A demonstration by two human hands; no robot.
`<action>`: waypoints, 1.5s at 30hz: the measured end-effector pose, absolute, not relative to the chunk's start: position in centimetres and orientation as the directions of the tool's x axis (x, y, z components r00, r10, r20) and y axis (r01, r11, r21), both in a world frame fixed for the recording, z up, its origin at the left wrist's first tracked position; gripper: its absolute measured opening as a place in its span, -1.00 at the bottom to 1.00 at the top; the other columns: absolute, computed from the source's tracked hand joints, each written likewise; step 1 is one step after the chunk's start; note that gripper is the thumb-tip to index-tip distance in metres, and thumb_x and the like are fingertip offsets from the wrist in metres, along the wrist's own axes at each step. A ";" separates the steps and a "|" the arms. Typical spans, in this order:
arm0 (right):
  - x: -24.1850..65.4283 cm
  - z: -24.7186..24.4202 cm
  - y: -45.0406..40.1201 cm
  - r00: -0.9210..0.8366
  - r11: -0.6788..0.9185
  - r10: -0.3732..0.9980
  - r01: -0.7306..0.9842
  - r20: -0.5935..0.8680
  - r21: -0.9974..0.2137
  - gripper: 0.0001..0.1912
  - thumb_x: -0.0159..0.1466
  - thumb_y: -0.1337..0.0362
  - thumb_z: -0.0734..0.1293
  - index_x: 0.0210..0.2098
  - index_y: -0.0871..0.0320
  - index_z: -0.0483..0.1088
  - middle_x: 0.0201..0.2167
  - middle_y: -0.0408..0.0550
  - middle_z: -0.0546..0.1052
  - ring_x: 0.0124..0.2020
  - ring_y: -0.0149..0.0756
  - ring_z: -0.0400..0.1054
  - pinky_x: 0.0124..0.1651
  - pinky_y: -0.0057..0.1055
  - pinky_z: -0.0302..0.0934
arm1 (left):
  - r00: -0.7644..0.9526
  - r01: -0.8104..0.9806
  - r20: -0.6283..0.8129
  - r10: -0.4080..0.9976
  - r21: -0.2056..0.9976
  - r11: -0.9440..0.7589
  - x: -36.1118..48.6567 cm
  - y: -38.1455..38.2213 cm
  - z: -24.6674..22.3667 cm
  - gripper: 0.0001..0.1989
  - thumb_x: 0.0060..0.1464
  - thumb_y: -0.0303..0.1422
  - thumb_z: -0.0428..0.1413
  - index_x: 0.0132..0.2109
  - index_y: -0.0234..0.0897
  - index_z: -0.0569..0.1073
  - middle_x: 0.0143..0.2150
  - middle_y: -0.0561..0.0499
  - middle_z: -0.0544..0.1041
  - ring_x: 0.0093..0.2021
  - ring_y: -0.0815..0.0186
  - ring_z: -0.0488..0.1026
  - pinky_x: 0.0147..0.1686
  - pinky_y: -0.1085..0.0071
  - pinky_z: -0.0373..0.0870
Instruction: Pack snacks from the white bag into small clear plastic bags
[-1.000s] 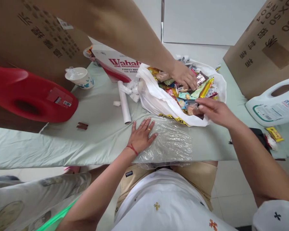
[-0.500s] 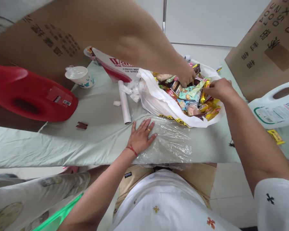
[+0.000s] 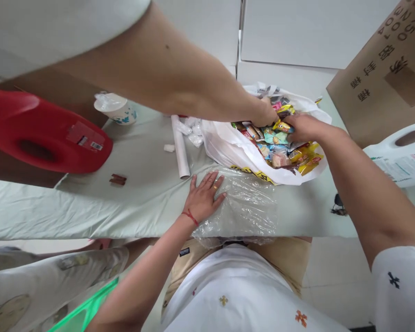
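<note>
Left hand [image 3: 204, 196] is lying palm down, lower centre of frame, fingers loosely spread, grip wide, holding nothing. It's pressing across the left part of a clear plastic sheet [image 3: 251, 207], which is sagging over the near table edge. Red cord bracelet [image 3: 190, 216] is circling the wrist.

Right hand [image 3: 304, 128] is reaching into the white bag [image 3: 224, 145], right of centre, upper half. Fingers are curling narrow at a small yellow packet [image 3: 282, 126]; can't tell whether they're gripping it, tips partly hidden. Another person's hand [image 3: 265, 113] is coming in from the upper left, working in the same bag just left of that packet; its grip is hidden too.

White bag is standing open-mouthed, holding mixed wrapped snacks [image 3: 280, 159], with more yellow wrappers showing at its right end.

Left of the bag, a white tube [image 3: 181, 150] is lying beside crumpled white plastic [image 3: 194, 133]. Farther left, a small brown piece [image 3: 118, 180] is lying on the pale green cloth [image 3: 141, 198]. Paper cup [image 3: 116, 110] is standing upper left, red jug [image 3: 55, 138] is lying at far left. Cardboard box [image 3: 373, 106] is standing upper right, white jug [image 3: 401, 161] is sitting below it, partly behind the right forearm.
</note>
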State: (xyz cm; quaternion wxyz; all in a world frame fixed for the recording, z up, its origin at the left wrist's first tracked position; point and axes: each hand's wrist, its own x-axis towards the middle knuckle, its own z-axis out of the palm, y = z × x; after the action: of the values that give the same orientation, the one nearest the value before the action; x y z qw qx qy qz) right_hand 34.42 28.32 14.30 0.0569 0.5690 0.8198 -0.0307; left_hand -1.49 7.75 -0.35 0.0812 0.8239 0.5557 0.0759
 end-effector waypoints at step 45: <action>18.1 6.8 4.9 -0.059 -0.309 0.909 0.568 -0.412 -0.763 -0.65 0.23 -0.08 0.35 -0.42 0.06 0.37 -0.46 -0.15 0.50 -0.40 -0.25 0.33 -0.32 -0.38 0.17 | 0.332 0.885 -0.026 0.943 0.354 -0.302 -1.6 7.7 0.5 -0.40 0.51 -0.19 -0.41 0.55 -0.07 0.11 0.59 -0.04 0.11 0.59 0.16 0.05 0.53 -0.25 -0.32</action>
State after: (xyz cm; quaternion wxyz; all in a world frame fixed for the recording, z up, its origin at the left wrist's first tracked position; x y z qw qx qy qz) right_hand 18.09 4.86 6.75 -0.1827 0.6610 0.5587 -0.4664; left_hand -1.60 7.69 0.46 0.1545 0.8014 0.5702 0.0936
